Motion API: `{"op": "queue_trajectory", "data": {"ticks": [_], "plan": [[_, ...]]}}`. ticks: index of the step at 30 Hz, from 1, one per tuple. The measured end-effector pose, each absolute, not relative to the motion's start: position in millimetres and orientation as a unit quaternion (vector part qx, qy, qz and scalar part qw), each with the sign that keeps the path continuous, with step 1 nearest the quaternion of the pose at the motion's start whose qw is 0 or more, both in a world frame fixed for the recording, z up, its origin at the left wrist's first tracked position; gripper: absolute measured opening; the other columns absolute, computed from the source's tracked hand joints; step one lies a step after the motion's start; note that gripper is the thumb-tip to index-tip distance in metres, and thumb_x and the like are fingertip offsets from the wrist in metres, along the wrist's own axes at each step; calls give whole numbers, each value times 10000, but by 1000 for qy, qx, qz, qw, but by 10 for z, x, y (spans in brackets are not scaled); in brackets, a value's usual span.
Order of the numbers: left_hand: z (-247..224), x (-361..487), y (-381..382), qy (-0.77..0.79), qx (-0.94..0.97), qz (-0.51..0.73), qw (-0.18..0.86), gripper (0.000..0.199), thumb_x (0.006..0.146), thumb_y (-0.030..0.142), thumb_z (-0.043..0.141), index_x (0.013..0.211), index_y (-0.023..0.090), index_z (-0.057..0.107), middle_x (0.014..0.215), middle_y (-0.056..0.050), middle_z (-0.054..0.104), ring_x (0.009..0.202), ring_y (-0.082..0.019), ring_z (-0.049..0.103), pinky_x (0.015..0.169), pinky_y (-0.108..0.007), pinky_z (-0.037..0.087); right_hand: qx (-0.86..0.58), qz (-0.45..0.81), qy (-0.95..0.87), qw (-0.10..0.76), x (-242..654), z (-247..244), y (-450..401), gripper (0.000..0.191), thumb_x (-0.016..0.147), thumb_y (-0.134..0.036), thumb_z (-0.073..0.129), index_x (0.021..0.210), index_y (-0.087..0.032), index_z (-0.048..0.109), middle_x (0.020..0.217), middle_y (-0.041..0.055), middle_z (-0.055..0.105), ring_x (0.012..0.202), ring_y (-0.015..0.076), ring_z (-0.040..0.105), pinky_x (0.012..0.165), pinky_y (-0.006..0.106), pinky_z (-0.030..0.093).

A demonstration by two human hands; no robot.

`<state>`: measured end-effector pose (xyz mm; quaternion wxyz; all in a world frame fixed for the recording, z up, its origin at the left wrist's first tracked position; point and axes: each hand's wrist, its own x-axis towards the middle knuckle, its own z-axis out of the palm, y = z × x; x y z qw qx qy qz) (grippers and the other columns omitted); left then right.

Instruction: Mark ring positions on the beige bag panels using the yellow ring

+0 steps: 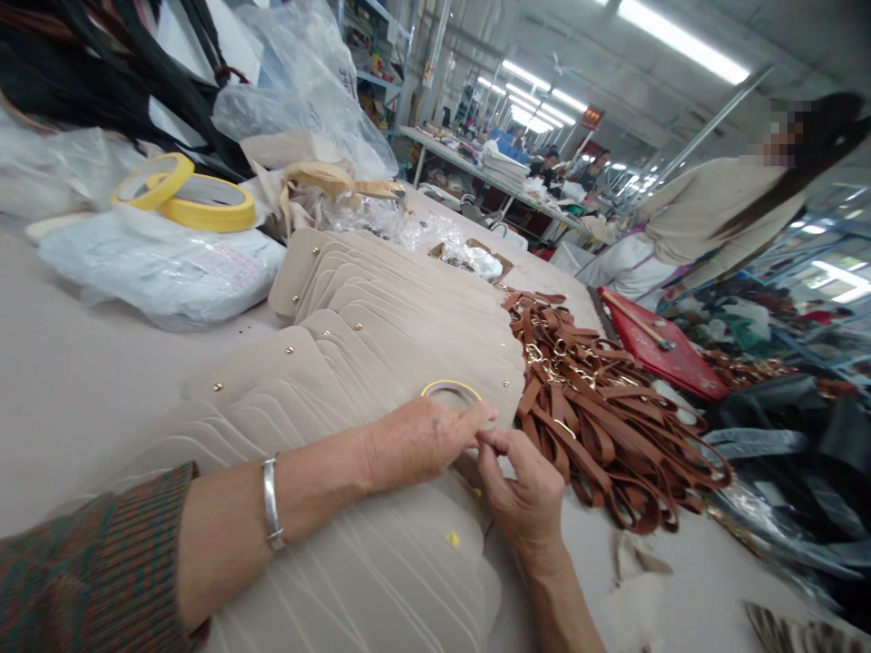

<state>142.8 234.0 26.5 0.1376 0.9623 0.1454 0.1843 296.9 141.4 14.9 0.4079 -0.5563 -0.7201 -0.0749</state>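
Note:
My left hand, with a silver bangle on the wrist, is closed around a thin yellow-edged roll of tape, whose rim shows above the knuckles. Meeting it at the fingertips, my right hand is closed in a pinch; what it pinches is too small to make out. Beneath both hands spread overlapping beige flat panels with small gold studs near their edges. A small yellow scrap lies on the panels just below my hands.
Brown straps with gold hardware are heaped at the right, near a red board. At the left, yellow tape rolls rest on a plastic-wrapped bundle. Black material lies far right. A person stands beyond the table.

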Motion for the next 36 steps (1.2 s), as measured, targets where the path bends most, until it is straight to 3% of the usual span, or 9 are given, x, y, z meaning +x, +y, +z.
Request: {"op": "queue_trajectory", "data": {"ticks": [4, 9, 15, 19, 25, 36], "plan": [[222, 1436, 2380, 150, 954, 187, 177, 63, 905, 135, 478, 952, 177, 486, 739, 1, 620, 633, -164, 600, 527, -251, 383, -586, -114, -688, 413, 2938, 120, 1424, 152, 820, -79, 512, 784, -177, 624, 635, -9, 616, 554, 94, 566, 576, 203, 462], [151, 1483, 2431, 148, 950, 216, 169, 113, 871, 84, 458, 847, 188, 495, 744, 6, 573, 677, -159, 568, 609, -256, 395, -625, -101, -644, 431, 2890, 113, 1433, 154, 788, -115, 505, 733, -159, 642, 599, -7, 592, 529, 97, 543, 544, 210, 441], [259, 1511, 2362, 157, 946, 270, 84, 112, 857, 101, 454, 795, 179, 505, 729, -12, 564, 651, -170, 536, 576, -276, 372, -697, 209, -430, 534, 2847, 153, 1490, 187, 775, -321, 596, 710, -153, 642, 502, -34, 565, 420, 96, 496, 424, 208, 402], [294, 1499, 2338, 164, 951, 259, 50, 87, 861, 104, 473, 836, 173, 520, 751, -15, 577, 691, -172, 553, 599, -273, 391, -691, 288, -313, 584, 3027, 72, 1540, 266, 681, -399, 699, 691, -142, 632, 457, -53, 529, 372, 89, 471, 376, 201, 374], [182, 1521, 2372, 241, 962, 120, 45, 116, 898, 93, 478, 894, 173, 562, 832, -52, 626, 765, -208, 598, 589, -281, 415, -719, 289, -325, 542, 3252, -28, 1551, 431, 664, -485, 731, 872, -108, 697, 611, 17, 651, 472, 104, 565, 454, 210, 462], [132, 1570, 2400, 208, 972, 95, 48, 105, 912, 101, 492, 895, 145, 587, 825, -73, 641, 781, -210, 589, 623, -297, 436, -776, 188, -414, 438, 3191, -102, 1671, 400, 730, -505, 644, 818, -119, 708, 574, 17, 634, 453, 123, 534, 439, 227, 446]]}}
